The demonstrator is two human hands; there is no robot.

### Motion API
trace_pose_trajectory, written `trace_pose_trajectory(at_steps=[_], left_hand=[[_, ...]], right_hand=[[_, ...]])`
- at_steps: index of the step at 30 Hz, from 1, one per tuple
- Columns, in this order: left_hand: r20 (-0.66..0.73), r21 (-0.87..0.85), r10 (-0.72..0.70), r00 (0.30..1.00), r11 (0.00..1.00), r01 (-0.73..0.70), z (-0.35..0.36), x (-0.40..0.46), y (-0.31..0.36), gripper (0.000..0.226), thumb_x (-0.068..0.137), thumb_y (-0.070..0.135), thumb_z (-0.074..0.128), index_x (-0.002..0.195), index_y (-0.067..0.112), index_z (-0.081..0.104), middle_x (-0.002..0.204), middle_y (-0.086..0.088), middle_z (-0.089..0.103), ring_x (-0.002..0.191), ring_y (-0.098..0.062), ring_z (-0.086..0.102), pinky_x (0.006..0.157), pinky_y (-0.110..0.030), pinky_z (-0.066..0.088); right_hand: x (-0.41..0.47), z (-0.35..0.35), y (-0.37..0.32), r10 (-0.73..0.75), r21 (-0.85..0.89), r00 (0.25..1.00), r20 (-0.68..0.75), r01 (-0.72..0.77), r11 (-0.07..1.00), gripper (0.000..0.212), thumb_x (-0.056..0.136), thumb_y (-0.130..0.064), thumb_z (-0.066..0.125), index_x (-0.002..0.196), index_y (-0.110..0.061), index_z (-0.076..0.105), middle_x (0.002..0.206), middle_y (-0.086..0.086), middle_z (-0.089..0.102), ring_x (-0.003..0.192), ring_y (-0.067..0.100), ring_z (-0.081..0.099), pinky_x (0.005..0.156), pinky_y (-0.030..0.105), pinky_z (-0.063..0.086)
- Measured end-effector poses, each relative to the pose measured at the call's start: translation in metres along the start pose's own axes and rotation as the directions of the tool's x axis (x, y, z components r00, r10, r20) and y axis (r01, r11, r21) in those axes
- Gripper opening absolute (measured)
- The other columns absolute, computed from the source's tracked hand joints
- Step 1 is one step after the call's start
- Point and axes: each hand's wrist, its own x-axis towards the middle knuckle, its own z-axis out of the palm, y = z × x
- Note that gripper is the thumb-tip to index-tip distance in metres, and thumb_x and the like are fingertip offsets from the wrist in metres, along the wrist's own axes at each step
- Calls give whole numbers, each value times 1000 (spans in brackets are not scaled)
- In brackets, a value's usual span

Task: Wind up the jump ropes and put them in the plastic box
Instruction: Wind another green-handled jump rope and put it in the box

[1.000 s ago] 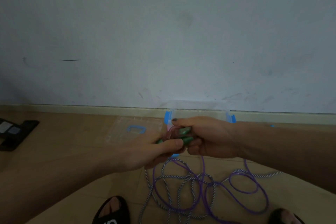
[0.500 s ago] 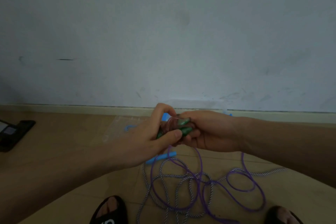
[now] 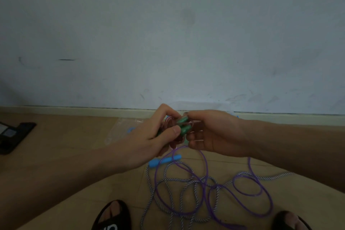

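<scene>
Left hand [image 3: 149, 136]: fingers curled round the green handles [image 3: 183, 126], thumb pressed on the nearer one.
Right hand [image 3: 211, 132]: pinches the pink rope coil [image 3: 172, 139] from the opposite side.
Plastic box [image 3: 197, 105]: behind the hands, mostly hidden.
Purple rope [image 3: 248, 186], striped rope [image 3: 186, 190]: tangled on floor below the handles.
Risk: loosening either grip would likely let the coil spring open.

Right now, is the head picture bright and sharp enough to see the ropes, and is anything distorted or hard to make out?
Head view: dim and bluish, with no glare; the skirting line bows from wide-angle distortion; the purple rope and striped rope on the floor read clearly; the pinkish coil with green handles between the left hand and right hand is murky; the clear plastic box behind is barely visible.
</scene>
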Motion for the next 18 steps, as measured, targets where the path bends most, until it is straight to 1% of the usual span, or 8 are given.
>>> trace_pose_trajectory(at_steps=[4,6,8,11,13,15,17,18], left_hand=[[11,-27,13,1000,1000,-12,0,1,-3,13,101,26,49,113,26,44,83,-17,66,59,-24,51,54,-41,44],[13,-32,12,1000,999,-11,-1,0,-4,13,101,27,49,112,26,44,86,-16,67,59,-30,50,54,-42,44],[7,-34,11,1000,999,-11,-2,0,-3,13,100,28,49,112,27,44,87,-12,69,62,-35,52,54,-41,45],[-10,-39,7,1000,999,-7,-2,1,-1,10,101,26,48,110,26,44,86,-7,70,64,-32,54,56,-34,46],[-25,-29,0,1000,1000,-1,-2,2,-1,10,101,26,48,110,26,44,85,-7,70,62,-24,53,55,-31,46],[-46,-18,-4,999,1000,3,-1,2,-1,10,101,26,48,109,26,44,83,-7,70,60,-18,53,54,-30,46],[-72,-8,-4,997,1000,4,1,3,-2,9,101,27,49,108,27,44,82,-6,70,59,-19,54,54,-29,46],[-82,-8,-5,997,1000,4,1,3,-2,8,101,28,49,107,28,44,81,-6,70,60,-23,56,54,-29,46]], right_hand=[[-3,-3,-4,-2,-6,1000,6,2,1000,20,98,-15,47,92,-5,64,74,8,61,57,15,56,52,26,51],[-4,-4,-6,-9,0,1000,7,9,1000,17,96,-11,49,90,-4,64,78,11,60,59,15,55,52,25,51],[-6,-7,-8,-21,9,1000,4,21,1000,15,95,-7,52,86,-4,63,79,12,59,60,15,55,53,23,52],[-7,-9,-10,-55,21,998,-11,55,998,13,94,0,52,87,-2,62,75,10,61,61,12,57,57,20,53],[-6,-8,-9,-73,41,996,-52,76,996,15,94,3,51,87,-1,64,71,9,62,60,12,59,57,19,54],[-6,-5,-6,-93,36,991,-91,97,995,14,93,1,54,90,-1,67,72,9,64,59,10,59,54,18,52],[-7,-2,-3,-131,14,983,-132,134,991,13,92,-1,56,91,-1,69,72,8,65,57,9,59,52,17,50],[-7,-1,-3,-152,11,976,-157,156,988,13,92,-1,57,90,-2,70,71,8,65,57,9,59,51,17,50]])
